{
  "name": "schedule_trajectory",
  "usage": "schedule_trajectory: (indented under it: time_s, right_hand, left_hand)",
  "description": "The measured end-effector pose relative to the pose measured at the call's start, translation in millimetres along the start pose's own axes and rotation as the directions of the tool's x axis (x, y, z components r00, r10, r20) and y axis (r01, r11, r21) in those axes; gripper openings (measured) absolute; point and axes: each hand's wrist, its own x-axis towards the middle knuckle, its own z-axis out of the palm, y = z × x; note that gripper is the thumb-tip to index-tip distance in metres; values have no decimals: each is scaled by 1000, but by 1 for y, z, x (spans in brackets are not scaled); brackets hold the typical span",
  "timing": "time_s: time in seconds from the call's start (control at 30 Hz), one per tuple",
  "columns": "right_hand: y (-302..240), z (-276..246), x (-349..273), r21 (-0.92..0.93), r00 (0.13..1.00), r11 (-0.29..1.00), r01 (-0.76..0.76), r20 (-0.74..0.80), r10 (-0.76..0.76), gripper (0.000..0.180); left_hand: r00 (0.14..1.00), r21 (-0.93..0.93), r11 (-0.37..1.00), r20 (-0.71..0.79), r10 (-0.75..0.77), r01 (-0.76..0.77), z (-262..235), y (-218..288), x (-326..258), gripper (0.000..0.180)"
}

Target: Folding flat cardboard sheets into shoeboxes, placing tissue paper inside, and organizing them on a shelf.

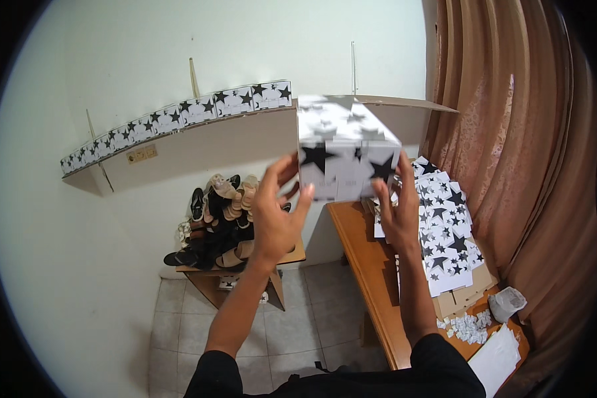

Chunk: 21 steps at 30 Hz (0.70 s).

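A white cardboard box (341,169) printed with black stars is held up in front of me, near the wall shelf. My left hand (278,209) grips its left side, fingers behind and thumb at the lower front edge. On the opposite side, my right hand (399,205) is closed on the box's lower right corner. Similar star-printed boxes (199,111) stand in a row along the left part of the shelf (404,103). The held box hides part of the shelf's front edge.
Flat star-printed cardboard sheets (438,225) are stacked on the wooden table (358,249) at right, with small white packets (467,327), a whitish bag (507,304) and white paper (496,361). Many shoes (222,225) crowd a small stand at left. A brown curtain (477,119) hangs beside the table.
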Motion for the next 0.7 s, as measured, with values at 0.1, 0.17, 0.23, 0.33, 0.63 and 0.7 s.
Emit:
schedule_trajectory:
  time_s: [0.1,0.17,0.23,0.33,0.63,0.7]
  right_hand:
    - [27,5,54,-68,994,993,94,-45,-98,66]
    - [46,23,89,-48,982,984,169,-76,-172,64]
    - [64,31,121,-28,976,980,197,-85,-198,63]
    - [96,44,164,-7,966,970,242,-96,-242,61]
    - [226,106,259,78,964,965,251,-114,-241,61]
    - [254,118,274,172,964,949,264,-91,-251,64]
  left_hand:
    - [997,32,997,31,76,-77,8,-5,55,51]
    - [991,59,990,38,127,-129,6,-16,89,51]
    - [987,75,985,61,152,-156,12,-33,120,50]
    - [976,84,974,62,208,-212,28,-65,163,48]
    - [971,216,948,2,238,-233,63,-175,262,50]
    - [982,216,959,-1,190,-185,70,-200,277,51]
